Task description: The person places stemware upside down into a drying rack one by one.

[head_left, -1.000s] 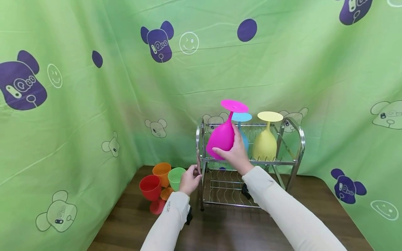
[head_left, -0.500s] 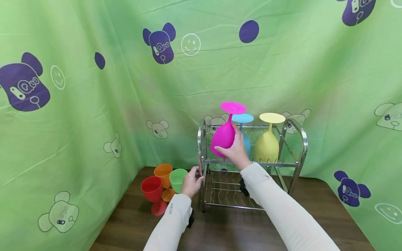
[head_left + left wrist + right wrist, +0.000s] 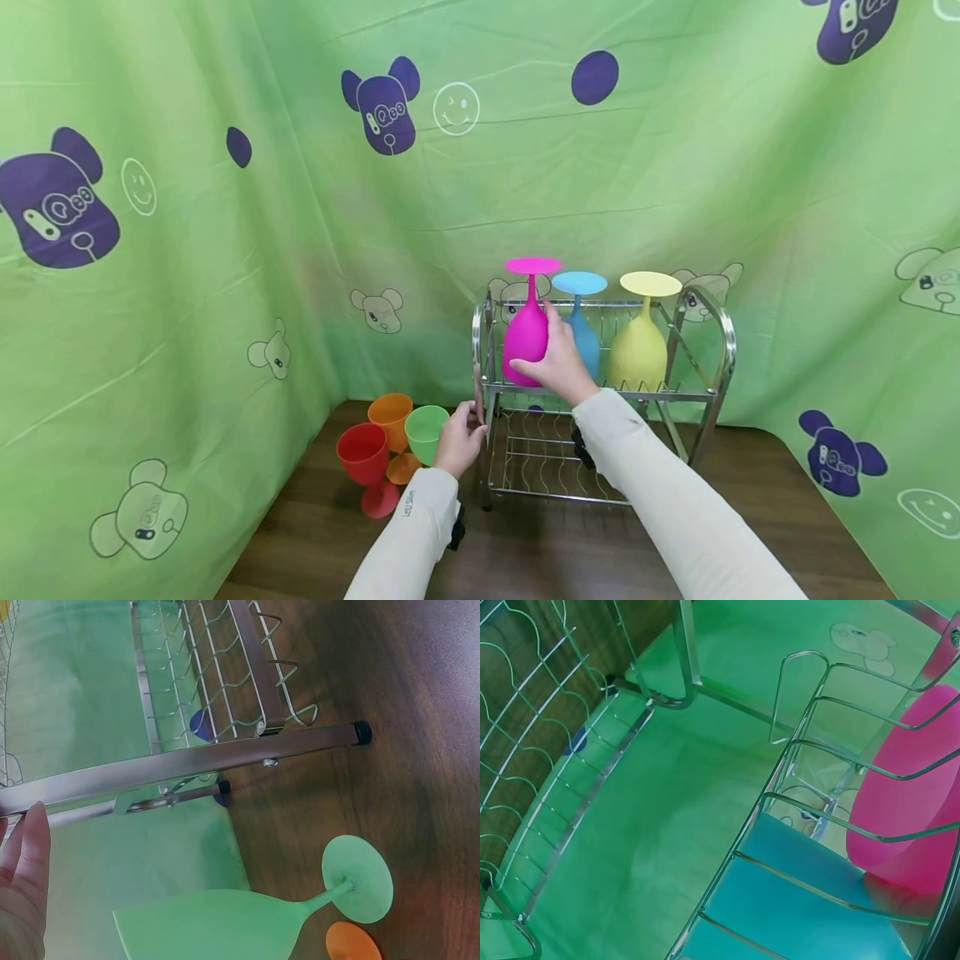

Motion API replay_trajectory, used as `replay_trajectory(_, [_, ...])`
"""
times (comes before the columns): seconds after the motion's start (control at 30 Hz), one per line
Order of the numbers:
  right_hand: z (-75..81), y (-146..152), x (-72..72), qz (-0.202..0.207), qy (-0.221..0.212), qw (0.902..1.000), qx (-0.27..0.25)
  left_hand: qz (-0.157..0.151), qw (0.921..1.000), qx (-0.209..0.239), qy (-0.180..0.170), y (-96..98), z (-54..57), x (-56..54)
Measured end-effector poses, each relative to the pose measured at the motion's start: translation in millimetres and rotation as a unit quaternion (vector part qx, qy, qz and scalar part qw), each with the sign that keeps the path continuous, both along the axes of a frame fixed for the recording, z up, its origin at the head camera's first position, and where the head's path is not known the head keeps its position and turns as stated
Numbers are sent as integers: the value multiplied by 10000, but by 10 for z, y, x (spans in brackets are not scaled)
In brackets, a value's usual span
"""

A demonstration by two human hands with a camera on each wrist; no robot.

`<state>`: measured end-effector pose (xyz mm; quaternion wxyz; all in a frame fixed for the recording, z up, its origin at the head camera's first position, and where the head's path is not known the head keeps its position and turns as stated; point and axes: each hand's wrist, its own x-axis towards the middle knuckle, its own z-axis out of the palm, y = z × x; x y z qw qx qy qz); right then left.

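My right hand (image 3: 564, 363) grips the bowl of a pink goblet (image 3: 523, 340), which stands upside down and upright at the left end of the metal rack's (image 3: 600, 389) top tier. A blue goblet (image 3: 589, 336) and a yellow goblet (image 3: 637, 354) stand inverted to its right. From below, the right wrist view shows the pink bowl behind the wires, beside the blue one. My left hand (image 3: 458, 442) holds the rack's left front post between thumb and fingers; its fingers (image 3: 34, 847) reach the post's edge in the left wrist view.
Left of the rack, a red goblet (image 3: 363, 454), an orange goblet (image 3: 391, 412) and a green goblet (image 3: 426, 429) stand upright on the dark wooden table (image 3: 525, 550). The rack's lower wire tier (image 3: 543, 454) sits underneath. A green printed curtain (image 3: 420, 208) hangs behind.
The pink goblet was tilted and higher; my right hand has brought it down and left, turning it upright on the rack. My left hand stays at the post.
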<state>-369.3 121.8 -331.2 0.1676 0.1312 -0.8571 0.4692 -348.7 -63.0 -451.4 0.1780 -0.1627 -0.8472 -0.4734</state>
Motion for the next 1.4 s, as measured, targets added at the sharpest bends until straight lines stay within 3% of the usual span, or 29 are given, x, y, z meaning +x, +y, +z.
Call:
replay_trajectory(0.5, [18,5,-52,-77,-286,9996,46,25,10000,-38,-35,1,12,-16])
replay_trajectory(1.1, [39,-148,-119,-603,18,9981,115,2,9992,-390,-25,-19,54,-14])
replay_trajectory(1.4, [20,-130,-120,-451,-520,9975,137,-57,9991,-409,-30,-12,27,-5])
